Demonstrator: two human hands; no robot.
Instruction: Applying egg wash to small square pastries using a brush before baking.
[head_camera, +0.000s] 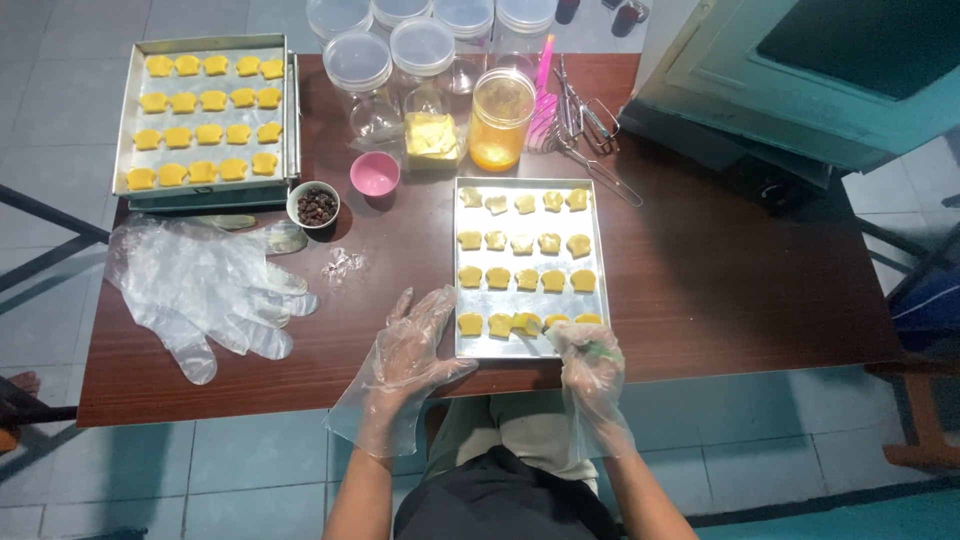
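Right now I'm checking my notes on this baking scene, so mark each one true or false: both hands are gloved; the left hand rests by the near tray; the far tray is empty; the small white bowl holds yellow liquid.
1. Both hands wear clear gloves: left hand, right hand. True.
2. The left hand rests beside the near tray. True.
3. The far tray is empty. False: rows of yellow dough pieces fill it.
4. The small white bowl holds yellow liquid. False: dark bits.

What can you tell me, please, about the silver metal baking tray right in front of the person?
The silver metal baking tray is shallow, rectangular and shiny, lying flat on the dark wooden table near its front edge. It holds four rows of small yellow dough pieces. The gloved left hand rests against its left rim; the gloved right hand works at its front row.
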